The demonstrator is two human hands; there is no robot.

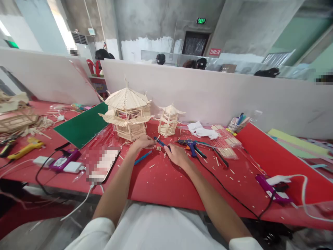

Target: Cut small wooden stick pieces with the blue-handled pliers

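Observation:
My right hand (176, 154) is closed around a slim blue tool (159, 141), pen-like or knife-like; its exact kind is unclear. Close by on the left, my left hand (144, 143) has its fingers drawn together near the tool's tip, and anything between them is too small to make out. Small cut stick pieces (158, 148) lie on the red tabletop between the hands. A second blue strip-like item (143, 157) rests below my left hand. Behind the hands stand a large stick-built pavilion (127, 114) and a smaller stick pavilion (169, 119).
Right of my hands lie a blue glue gun (191, 147), pliers (221, 158) and bagged sticks (226, 142). Leftward are a phone (104, 166), a purple power strip (65, 161) and a yellow glue gun (27, 148). Green (80, 126) and red boards (281, 163) flank the workspace.

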